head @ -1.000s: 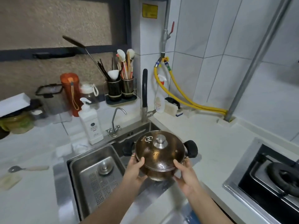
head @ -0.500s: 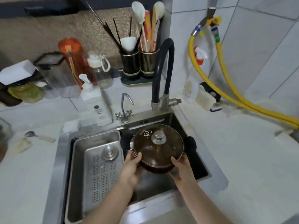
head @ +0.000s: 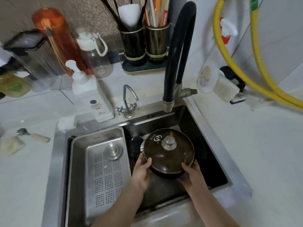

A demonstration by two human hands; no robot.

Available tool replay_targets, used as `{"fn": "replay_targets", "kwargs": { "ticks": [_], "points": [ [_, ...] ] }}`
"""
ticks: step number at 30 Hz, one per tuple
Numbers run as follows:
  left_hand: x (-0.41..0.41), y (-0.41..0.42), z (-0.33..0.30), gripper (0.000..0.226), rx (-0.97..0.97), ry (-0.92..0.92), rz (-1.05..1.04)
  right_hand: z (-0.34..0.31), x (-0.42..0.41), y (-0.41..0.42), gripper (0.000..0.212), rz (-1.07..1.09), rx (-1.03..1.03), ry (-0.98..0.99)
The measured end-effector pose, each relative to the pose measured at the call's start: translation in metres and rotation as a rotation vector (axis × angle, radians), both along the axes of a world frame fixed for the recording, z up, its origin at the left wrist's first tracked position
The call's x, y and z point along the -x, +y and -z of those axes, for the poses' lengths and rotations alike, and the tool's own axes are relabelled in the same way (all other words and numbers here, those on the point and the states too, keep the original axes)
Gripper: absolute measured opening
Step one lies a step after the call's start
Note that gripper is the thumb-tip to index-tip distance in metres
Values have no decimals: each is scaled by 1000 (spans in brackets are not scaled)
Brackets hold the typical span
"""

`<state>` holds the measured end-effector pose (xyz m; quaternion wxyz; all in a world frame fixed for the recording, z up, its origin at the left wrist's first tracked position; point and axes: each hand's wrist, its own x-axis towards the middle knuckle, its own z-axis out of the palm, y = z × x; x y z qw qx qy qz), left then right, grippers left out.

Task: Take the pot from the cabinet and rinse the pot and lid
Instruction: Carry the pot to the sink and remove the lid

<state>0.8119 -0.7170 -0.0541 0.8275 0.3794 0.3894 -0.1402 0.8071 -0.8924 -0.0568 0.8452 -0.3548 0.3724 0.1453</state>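
Pot: a dark pot (head: pixel 165 173), glass lid (head: pixel 168 150) on, is held inside the sink (head: pixel 218 167), in the basin's right half beside the drain tray (head: pixel 91 145).
Grip: left hand (head: pixel 141 170) and right hand (head: pixel 191 173) curl around the pot's near sides, thumbs over the lid rim.
Faucet: the black spout (head: pixel 168 102) hangs at the sink's back edge, no water visible.
Doing it well: probably set the pot flat, centred below the spout, keeping thumbs on the lid until it rests.

The pot (head: pixel 165 173) sits in the sink (head: pixel 218 161), right of the drain tray (head: pixel 78 161); the tap (head: pixel 178 51) stands behind; a spoon (head: pixel 32 135) lies left on the bench (head: pixel 262 153).
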Motion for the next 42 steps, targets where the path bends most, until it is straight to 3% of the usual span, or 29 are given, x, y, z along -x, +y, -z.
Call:
{"fn": "replay_targets", "kwargs": {
  "ticks": [10,19,25,33,37,40,42],
  "points": [
    [-21,3,40,44,16,37,23,33,-7,11,51,105,-61,138],
    [-27,1,51,44,-3,47,33,38,-12,18,53,136,14,235],
    [-27,1,53,48,-49,170,86,33,-16,19,22,125,-22,375],
    [-26,-8,54,50,-118,234,60,34,-14,25,49,109,62,458],
    [-27,-16,47,48,-215,230,107,20,-7,28,68,-118,337,334],
    [-20,-19,37,52,-379,158,224,12,-5,30,73,-448,837,98],
    [-16,-17,31,49,-618,50,334,8,-11,33,67,-574,1062,-94]
  ]
}}
